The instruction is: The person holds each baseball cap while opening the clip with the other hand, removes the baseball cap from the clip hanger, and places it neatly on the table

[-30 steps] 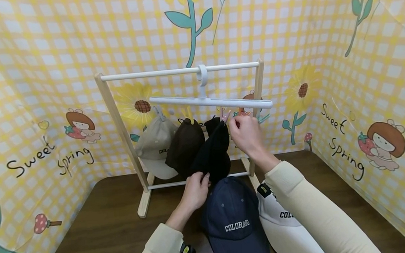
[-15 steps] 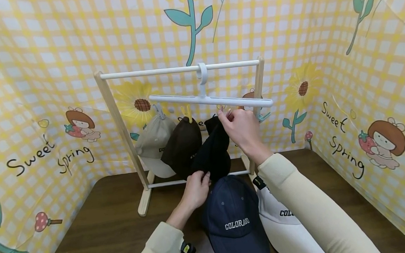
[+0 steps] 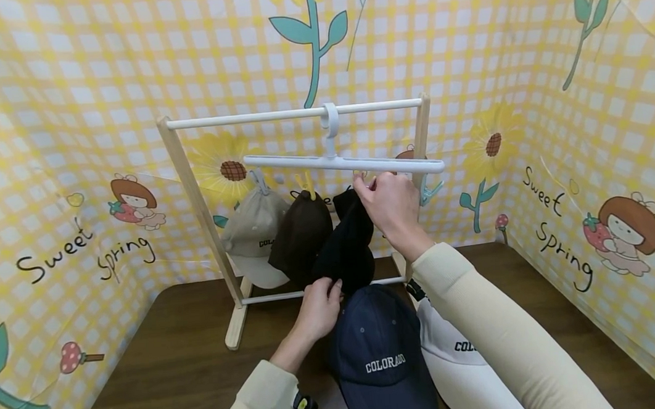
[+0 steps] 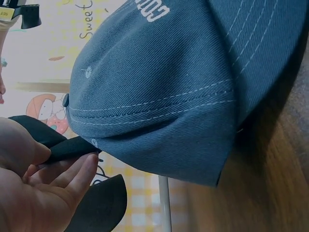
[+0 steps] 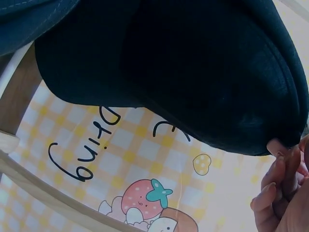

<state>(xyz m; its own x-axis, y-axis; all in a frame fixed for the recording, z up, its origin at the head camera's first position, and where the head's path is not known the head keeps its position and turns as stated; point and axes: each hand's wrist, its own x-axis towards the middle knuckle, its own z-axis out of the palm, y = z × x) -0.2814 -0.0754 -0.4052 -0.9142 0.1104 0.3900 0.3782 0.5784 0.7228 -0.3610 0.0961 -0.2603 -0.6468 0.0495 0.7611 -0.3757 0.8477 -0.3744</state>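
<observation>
A black cap (image 3: 349, 246) hangs below the white hanger (image 3: 359, 163) in the head view. My left hand (image 3: 318, 307) pinches its lower edge between thumb and fingers, as the left wrist view confirms. At the cap's upper end, my right hand (image 3: 394, 204) pinches a pink clip (image 5: 276, 146); the fingers hide most of it. To the left hang a brown cap (image 3: 301, 237) under a yellow clip (image 3: 306, 182) and a beige cap (image 3: 256, 223) under a grey clip (image 3: 259, 180). A teal clip (image 3: 430, 192) hangs at the hanger's right end.
The wooden rack (image 3: 194, 205) with a white top rail (image 3: 245, 118) carries the hanger. In front, on the brown table (image 3: 163, 361), lie a navy cap (image 3: 380, 344) and a white cap (image 3: 464, 364), partly behind my right sleeve.
My right hand has moved a little left onto the pink clip, covering it. My left hand keeps its hold on the black cap's lower edge.
</observation>
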